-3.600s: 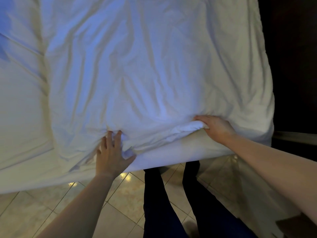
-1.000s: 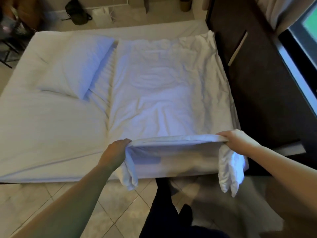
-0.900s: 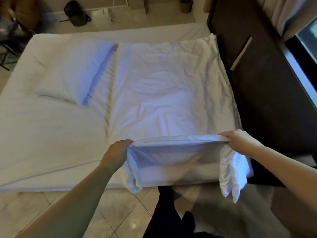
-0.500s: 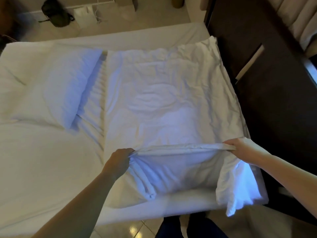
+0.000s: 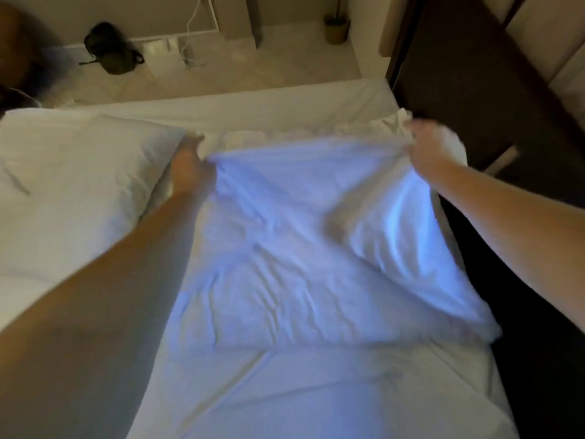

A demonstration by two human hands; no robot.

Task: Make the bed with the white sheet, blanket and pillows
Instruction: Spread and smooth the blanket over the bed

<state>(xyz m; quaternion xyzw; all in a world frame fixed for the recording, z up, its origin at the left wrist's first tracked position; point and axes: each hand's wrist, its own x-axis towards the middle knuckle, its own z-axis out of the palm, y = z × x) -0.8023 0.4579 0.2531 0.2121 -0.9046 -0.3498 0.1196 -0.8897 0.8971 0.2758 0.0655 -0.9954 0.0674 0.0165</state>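
Note:
A white blanket [image 5: 304,255] lies folded over on itself on the right half of the bed, its doubled edge reaching the far side. My left hand [image 5: 190,169] grips the folded edge at its left end, and my right hand [image 5: 427,150] grips it at the right end near the far right corner. Both arms stretch across the bed. A white pillow [image 5: 72,185] lies on the left half. The white sheet [image 5: 316,394] covers the mattress and shows bare in front of the blanket. The view is motion-blurred.
A dark wooden unit [image 5: 493,99] stands along the bed's right side. Beyond the far edge is tiled floor with a black bag [image 5: 110,49], white cables and a charger [image 5: 186,49], and a small bin [image 5: 337,28].
Both hands lifted the blanket's near edge from the bed's near side and carried it across to the far side, folding the blanket over itself. I have leaned forward over the bed.

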